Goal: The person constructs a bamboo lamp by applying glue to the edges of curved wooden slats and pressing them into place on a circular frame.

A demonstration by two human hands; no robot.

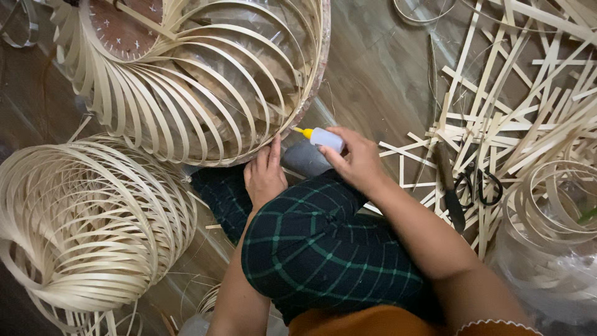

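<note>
A big round shade of curved bamboo strips (205,81) lies tilted in front of me, its rim near my knees. My right hand (354,158) grips a small white glue bottle (326,138) with a yellow nozzle that points at the rim. Beneath the rim, my left hand (264,174) rests with fingers together against the strips' edge and holds nothing. Dark green checked trousers (317,249) cover my bent knee below both hands.
A second bamboo-strip shade (87,224) lies at the lower left. Loose bamboo strips (497,106) are scattered over the brown floor at the right, with black scissors (479,183) and a dark knife (451,193) among them. Coiled strips (553,211) sit at the far right.
</note>
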